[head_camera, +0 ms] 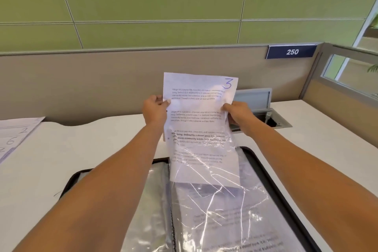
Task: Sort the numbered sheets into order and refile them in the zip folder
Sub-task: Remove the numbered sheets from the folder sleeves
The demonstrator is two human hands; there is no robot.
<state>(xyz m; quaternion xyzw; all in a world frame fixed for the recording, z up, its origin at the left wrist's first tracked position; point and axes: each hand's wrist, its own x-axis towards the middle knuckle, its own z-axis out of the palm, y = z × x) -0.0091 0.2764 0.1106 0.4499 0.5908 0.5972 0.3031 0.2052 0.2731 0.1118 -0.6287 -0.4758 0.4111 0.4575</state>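
- Sheet of white printed paper marked 3 (199,106), pinched by left hand (155,109); right hand (238,114) grips opposite edge, fingertips hidden.
- Below both, crinkled clear plastic sleeve (225,202) blurs its text.

Both bare forearms stretched forward, converging. Left hand (155,111) pinches left edge of sheet (199,106), thumb on front. Right hand (238,115) pinches right edge, thumb on front, roughly level with left.

Bare forearms (114,180), bare left hand (155,111) and right hand (238,115); the left thumbnail (168,101) seems painted pale.
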